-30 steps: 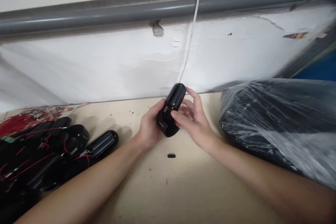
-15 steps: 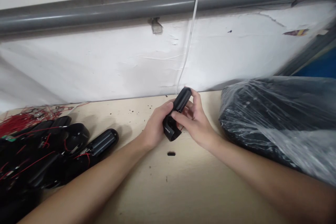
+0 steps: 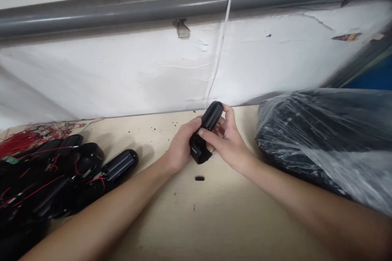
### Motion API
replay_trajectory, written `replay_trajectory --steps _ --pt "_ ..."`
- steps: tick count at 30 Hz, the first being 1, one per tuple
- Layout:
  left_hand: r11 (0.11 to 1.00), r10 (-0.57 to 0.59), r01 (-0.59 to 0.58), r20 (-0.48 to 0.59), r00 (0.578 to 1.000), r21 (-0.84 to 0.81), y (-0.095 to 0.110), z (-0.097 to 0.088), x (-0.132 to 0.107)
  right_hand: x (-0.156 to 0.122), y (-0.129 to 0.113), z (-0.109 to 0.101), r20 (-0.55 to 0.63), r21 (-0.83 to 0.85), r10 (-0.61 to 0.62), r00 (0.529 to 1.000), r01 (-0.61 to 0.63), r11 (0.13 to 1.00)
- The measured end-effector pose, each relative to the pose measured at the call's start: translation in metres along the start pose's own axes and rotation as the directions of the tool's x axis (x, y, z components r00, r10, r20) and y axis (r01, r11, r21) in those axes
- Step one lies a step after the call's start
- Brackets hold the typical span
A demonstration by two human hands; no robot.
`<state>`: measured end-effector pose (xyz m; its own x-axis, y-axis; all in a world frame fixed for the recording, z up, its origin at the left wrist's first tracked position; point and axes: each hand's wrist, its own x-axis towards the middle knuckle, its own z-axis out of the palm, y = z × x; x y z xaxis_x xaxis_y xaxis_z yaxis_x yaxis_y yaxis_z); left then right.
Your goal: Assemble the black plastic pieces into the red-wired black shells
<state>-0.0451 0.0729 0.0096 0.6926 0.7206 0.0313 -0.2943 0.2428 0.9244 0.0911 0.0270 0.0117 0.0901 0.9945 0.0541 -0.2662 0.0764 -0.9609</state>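
While the left hand (image 3: 180,147) and right hand (image 3: 228,140) grip a black casing (image 3: 211,115), it tilts

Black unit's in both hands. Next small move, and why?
Probably give the black barrel a slight turn with the right hand to check how it sits on the wider base. The left hand braces that base, and the right hand's thumb and fingers are around the barrel, so it looks well placed.

The pale wooden tabletop (image 3: 223,204) at lower centre leaves passage for the left hand (image 3: 180,149) and right hand (image 3: 228,140), between the black wired housings (image 3: 52,179) at lower left and the plastic-wrapped bundle (image 3: 321,138) at right; a white wall (image 3: 122,77) blocks the far side.
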Motion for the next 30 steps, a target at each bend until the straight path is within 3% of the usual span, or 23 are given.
replay_trajectory --steps 4,9,17,22,30 --pt "0.996 -0.041 0.043 0.035 0.999 -0.083 0.002 -0.002 0.003 0.001 0.002 0.001 0.007 0.038 0.018 1.0 -0.018 0.999" --pt "0.986 -0.03 0.018 -0.064 0.997 -0.167 0.007 -0.005 0.004 0.001 0.004 0.001 -0.017 0.051 -0.01 1.0 0.011 0.999" --pt "0.99 -0.002 -0.007 -0.063 0.998 -0.142 0.008 -0.002 0.003 0.002 0.011 0.0 -0.078 0.01 -0.045 0.996 0.046 0.999" --pt "1.0 0.014 -0.015 -0.098 0.995 -0.01 0.007 -0.002 0.001 0.001 0.01 0.002 -0.08 0.01 -0.057 0.995 0.058 0.998" --pt "0.994 -0.105 0.104 -0.141 0.984 -0.018 0.014 -0.004 0.002 0.002 0.007 0.0 0.008 0.06 -0.05 0.999 0.049 0.997"
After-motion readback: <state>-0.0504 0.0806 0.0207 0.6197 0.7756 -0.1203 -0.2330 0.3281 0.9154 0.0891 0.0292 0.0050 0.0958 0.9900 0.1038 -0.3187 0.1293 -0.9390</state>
